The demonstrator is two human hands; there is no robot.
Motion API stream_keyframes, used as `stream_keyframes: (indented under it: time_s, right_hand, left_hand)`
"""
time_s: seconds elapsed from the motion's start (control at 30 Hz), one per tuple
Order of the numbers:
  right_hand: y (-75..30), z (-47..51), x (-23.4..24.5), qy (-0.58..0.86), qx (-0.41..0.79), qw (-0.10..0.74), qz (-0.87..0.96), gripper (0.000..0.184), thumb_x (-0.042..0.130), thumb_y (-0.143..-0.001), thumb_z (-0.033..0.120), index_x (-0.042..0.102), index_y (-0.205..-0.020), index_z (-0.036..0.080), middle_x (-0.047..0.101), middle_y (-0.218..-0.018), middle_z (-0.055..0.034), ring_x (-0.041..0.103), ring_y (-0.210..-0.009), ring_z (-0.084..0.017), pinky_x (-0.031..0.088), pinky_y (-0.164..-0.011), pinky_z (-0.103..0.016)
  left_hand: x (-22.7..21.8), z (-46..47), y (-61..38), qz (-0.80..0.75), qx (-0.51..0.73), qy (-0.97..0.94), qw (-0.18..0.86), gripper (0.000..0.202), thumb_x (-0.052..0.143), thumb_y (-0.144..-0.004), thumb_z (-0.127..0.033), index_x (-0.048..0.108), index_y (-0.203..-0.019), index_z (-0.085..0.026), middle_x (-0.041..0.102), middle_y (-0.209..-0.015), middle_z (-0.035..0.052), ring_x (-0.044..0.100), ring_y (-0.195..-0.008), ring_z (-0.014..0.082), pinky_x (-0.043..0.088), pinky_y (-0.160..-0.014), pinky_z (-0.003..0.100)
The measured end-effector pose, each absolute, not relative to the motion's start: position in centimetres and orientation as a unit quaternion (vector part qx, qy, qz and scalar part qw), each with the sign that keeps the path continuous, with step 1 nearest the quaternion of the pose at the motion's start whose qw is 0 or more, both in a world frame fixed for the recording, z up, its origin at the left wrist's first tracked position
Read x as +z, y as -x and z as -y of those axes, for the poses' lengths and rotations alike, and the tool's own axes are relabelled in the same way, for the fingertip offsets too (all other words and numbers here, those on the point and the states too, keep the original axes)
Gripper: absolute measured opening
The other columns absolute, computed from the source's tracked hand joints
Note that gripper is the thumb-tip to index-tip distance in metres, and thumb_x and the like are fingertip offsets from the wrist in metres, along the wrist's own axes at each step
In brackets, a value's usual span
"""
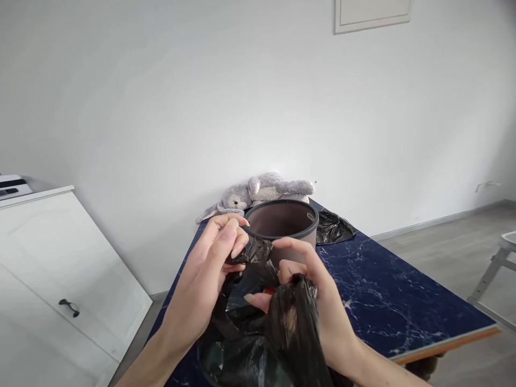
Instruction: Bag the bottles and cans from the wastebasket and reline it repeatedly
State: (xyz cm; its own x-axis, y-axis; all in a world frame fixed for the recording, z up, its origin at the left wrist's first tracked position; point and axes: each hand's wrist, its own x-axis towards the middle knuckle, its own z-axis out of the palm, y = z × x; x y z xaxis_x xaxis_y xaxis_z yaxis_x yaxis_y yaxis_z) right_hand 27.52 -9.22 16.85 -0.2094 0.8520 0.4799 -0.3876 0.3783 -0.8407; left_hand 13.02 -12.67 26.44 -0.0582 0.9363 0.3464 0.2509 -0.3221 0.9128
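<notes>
A black plastic garbage bag (pixel 242 355) hangs between my two hands, above the near part of the table. My left hand (pixel 215 258) pinches a twisted edge of it between thumb and fingers. Bunched bag plastic fills the palm of my right hand (pixel 310 290), whose index finger reaches toward the stretched edge. A small red patch shows by the right thumb; what it is I cannot make out. Just beyond my hands stands a brown round trash can (pixel 288 217) with a dark rim, its front partly hidden by my fingers.
A grey plush rabbit (pixel 258 191) lies against the wall behind the can. Another piece of black plastic (pixel 334 228) lies right of the can on the blue marbled table (pixel 387 290). A white cabinet (pixel 60 258) stands at the left, and part of a grey frame (pixel 492 263) at the right.
</notes>
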Motion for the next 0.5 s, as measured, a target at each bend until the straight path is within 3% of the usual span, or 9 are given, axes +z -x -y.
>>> stream_keyframes:
  time_s: [0.07,0.1,0.2,0.27,0.33,0.43,0.5]
  right_hand:
    - [-27.6,9.3,17.5,0.188,0.522,0.574,0.602,0.073,0.095,-0.075,0.028,0.059,-0.139,0.028,0.048,-0.067,0.0121,0.045,-0.055,-0.009,0.043,-0.057,-0.021]
    - [-27.6,9.3,17.8,0.180,0.519,0.556,0.624,0.067,0.094,-0.075,0.029,0.065,-0.135,0.027,0.052,-0.070,0.0098,0.049,-0.059,-0.010,0.044,-0.059,-0.022]
    - [-27.3,9.0,18.3,0.149,0.501,0.524,0.673,0.017,0.083,-0.087,0.033,0.080,-0.098,0.021,0.059,-0.070,0.0032,0.056,-0.068,-0.015,0.046,-0.064,-0.025]
    - [-27.2,8.8,18.3,0.142,0.503,0.525,0.672,0.023,0.075,-0.093,0.034,0.078,-0.078,0.018,0.057,-0.067,0.0012,0.053,-0.067,-0.015,0.045,-0.064,-0.026]
    - [-27.1,8.6,18.2,0.145,0.512,0.536,0.655,0.027,0.073,-0.095,0.034,0.075,-0.073,0.017,0.055,-0.066,0.0013,0.048,-0.064,-0.013,0.043,-0.062,-0.026]
    - [-27.3,8.5,18.3,0.145,0.522,0.543,0.641,0.026,0.075,-0.094,0.034,0.073,-0.073,0.018,0.056,-0.067,0.0015,0.046,-0.064,-0.013,0.041,-0.063,-0.026]
    - [-27.3,8.4,18.4,0.138,0.532,0.547,0.632,0.026,0.078,-0.092,0.037,0.073,-0.074,0.018,0.058,-0.069,0.0007,0.049,-0.065,-0.014,0.042,-0.064,-0.027]
  left_hand:
    - [26.6,13.1,-13.4,-0.482,0.523,-0.618,0.335,0.042,0.050,-0.105,-0.068,0.061,-0.112,-0.027,0.051,-0.086,-0.0015,0.051,-0.074,0.0159,0.048,-0.066,0.026]
    - [26.6,13.3,-13.7,-0.480,0.516,-0.625,0.336,0.041,0.051,-0.105,-0.067,0.060,-0.115,-0.028,0.052,-0.086,-0.0017,0.052,-0.074,0.0154,0.049,-0.067,0.026]
    - [26.4,14.1,-14.7,-0.473,0.503,-0.657,0.304,0.037,0.059,-0.104,-0.063,0.058,-0.122,-0.031,0.056,-0.089,-0.0015,0.055,-0.077,0.0154,0.050,-0.067,0.024]
    - [26.0,14.3,-14.9,-0.459,0.514,-0.667,0.284,0.033,0.061,-0.105,-0.061,0.059,-0.122,-0.032,0.057,-0.090,-0.0010,0.057,-0.081,0.0159,0.051,-0.068,0.022]
    - [25.4,14.2,-14.4,-0.442,0.532,-0.670,0.270,0.030,0.060,-0.106,-0.059,0.061,-0.121,-0.033,0.060,-0.097,-0.0002,0.061,-0.088,0.0164,0.054,-0.074,0.023]
    - [24.4,13.3,-12.1,-0.438,0.560,-0.676,0.193,0.036,0.065,-0.105,-0.052,0.055,-0.136,-0.036,0.060,-0.136,0.0042,0.062,-0.125,0.0227,0.054,-0.104,0.034]
    - [23.9,12.7,-10.3,-0.464,0.520,-0.694,0.180,0.062,0.075,-0.098,-0.052,0.046,-0.152,-0.039,0.046,-0.162,0.0063,0.046,-0.151,0.0308,0.044,-0.122,0.045]
